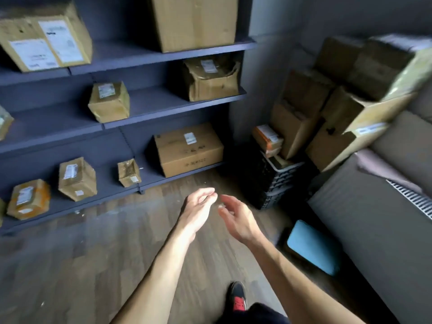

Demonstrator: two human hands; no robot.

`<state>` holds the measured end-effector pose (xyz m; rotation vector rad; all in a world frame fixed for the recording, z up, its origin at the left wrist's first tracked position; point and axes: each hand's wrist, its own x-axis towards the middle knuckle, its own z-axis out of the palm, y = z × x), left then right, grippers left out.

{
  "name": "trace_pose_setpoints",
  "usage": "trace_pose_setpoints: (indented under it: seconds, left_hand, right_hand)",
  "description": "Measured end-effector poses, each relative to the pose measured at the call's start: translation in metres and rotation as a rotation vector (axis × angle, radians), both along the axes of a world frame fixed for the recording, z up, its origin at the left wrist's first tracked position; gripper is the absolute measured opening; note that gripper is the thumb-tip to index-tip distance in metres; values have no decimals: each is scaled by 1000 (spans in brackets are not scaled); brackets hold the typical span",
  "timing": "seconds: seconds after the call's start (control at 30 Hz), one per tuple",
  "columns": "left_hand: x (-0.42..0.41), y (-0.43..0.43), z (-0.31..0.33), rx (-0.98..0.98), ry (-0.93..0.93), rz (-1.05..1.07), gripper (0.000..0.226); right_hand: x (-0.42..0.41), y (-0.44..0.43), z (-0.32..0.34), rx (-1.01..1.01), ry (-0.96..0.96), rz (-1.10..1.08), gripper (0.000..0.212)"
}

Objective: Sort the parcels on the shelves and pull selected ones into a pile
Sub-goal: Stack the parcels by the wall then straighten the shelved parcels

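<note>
Dim storeroom, wood floor point(93, 265), dark shelves point(163, 100) along the wall. Parcels point(109, 101) sat scattered over three levels, well apart: small ones along the lowest shelf, a big box point(189, 148) at its right end, a crushed box point(211, 79) one level up. Pile point(301, 118) stood in the right corner, its cartons stacked partly on a black crate point(271, 183), beside a grey couch point(374, 230). Top cartons looked tilted and overhanging.

Hands held nothing. Left hand point(198, 206) and right hand point(238, 218) hovered over the floor, close together, palms toward each other, fingers relaxed and loosely curved. Blur hid whether the fingertips touched.

Risks, as judged: pile looked unsteady, so one more carton set high or off-centre could tip it toward the couch or floor. Crushed box might buckle or split if gripped by its torn top. Big box probably wanted both hands underneath; dragged by one edge, it could drop off the shelf lip.
</note>
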<state>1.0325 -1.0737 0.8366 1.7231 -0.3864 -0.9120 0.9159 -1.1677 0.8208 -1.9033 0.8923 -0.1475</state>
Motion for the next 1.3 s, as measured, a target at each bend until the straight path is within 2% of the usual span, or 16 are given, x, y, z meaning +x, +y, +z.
trace_pose_setpoints:
  seconds: [0.1,0.13,0.23,0.3,0.5,0.63,0.77,0.87,0.97,1.07,1.13,1.27,1.3]
  left_hand:
    - [-32,-45,14,-26,-13,-134,29]
    - [-42,-60,18,-35,-17,-177,30]
    - [-64,-105,20,-37,-34,-275,32]
    - [-73,-139,18,-22,-37,-323,32]
    - [-89,-261,25,-2,-97,-419,28]
    - [-98,-344,39,-1,-73,-457,32]
    - [-102,-417,50,-14,-14,-512,37]
    - [-98,-471,55,-36,21,-511,37]
    - [-83,-526,54,-37,130,-471,47]
    - [-64,-582,42,-20,261,-452,73]
    - [-53,-614,35,22,345,-446,94]
    - [-43,-664,22,72,474,-444,125]
    - [-43,-674,19,78,487,-436,126]
  right_hand:
    - [-28,-31,8,-7,-49,-133,59]
    - [-37,-42,12,-8,-60,-175,56]
    - [-57,-74,23,6,-93,-284,29]
    - [-66,-100,21,25,-124,-353,23]
    - [-85,-214,19,71,-201,-464,29]
    - [-101,-303,24,55,-203,-518,50]
    - [-106,-385,35,45,-228,-608,47]
    - [-100,-438,42,39,-279,-687,51]
    - [-90,-485,47,36,-324,-780,52]
    - [-78,-523,42,41,-343,-870,93]
    - [-72,-542,36,28,-346,-932,105]
    - [-62,-571,27,-32,-402,-992,73]
    - [-60,-576,23,-35,-418,-1006,67]
